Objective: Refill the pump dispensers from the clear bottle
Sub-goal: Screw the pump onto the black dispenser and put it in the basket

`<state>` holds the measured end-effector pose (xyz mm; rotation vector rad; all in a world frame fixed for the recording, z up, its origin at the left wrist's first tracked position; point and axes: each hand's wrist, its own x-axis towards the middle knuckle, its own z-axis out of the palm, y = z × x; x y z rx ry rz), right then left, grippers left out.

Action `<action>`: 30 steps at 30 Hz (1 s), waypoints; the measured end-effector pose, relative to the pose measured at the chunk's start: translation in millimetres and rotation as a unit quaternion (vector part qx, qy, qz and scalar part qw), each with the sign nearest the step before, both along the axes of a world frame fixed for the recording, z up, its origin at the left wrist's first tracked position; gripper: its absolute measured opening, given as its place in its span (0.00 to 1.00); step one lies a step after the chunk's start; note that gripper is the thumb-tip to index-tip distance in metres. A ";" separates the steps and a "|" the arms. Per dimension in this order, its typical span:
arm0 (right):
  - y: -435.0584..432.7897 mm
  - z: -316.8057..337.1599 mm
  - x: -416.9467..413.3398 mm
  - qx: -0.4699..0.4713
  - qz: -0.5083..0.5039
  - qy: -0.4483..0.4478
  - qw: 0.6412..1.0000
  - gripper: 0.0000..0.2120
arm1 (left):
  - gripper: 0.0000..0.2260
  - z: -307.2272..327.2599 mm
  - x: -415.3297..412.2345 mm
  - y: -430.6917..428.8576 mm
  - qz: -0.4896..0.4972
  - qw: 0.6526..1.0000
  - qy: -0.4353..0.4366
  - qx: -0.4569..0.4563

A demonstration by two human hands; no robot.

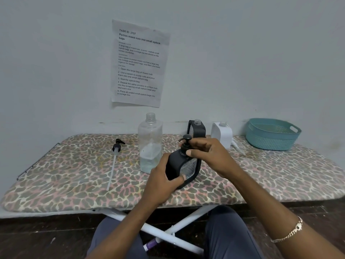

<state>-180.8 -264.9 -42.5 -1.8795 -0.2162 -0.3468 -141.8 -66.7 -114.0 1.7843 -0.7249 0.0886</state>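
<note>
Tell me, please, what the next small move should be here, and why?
Probably twist the pump at the neck of the black dispenser: the right hand pinches it there while the left hand grips the body. Whether that tightens or loosens it, I cannot tell; the clear bottle stands open beside it.

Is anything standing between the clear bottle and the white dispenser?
Yes: the uncapped black dispenser stands between them at the back, and nearer, the right hand grips the pump on the near black dispenser, which the left hand holds.
</note>
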 end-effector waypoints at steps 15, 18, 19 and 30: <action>8.5 -2.8 7.2 -0.004 -0.012 0.009 1.000 0.17 | 0.22 -0.3 1.5 -0.6 0.006 1.000 0.000 0.006; 6.9 0.3 8.0 0.022 0.024 0.004 0.999 0.15 | 0.22 -0.1 2.3 -0.4 0.005 1.000 0.001 0.005; 6.9 0.8 8.8 0.025 0.026 0.000 0.999 0.14 | 0.23 -0.1 2.7 -0.4 0.005 1.000 0.002 0.004; 21.2 -11.1 15.7 0.024 -0.054 -0.040 0.997 0.12 | 0.23 -0.9 2.5 -0.3 0.004 1.000 0.001 0.010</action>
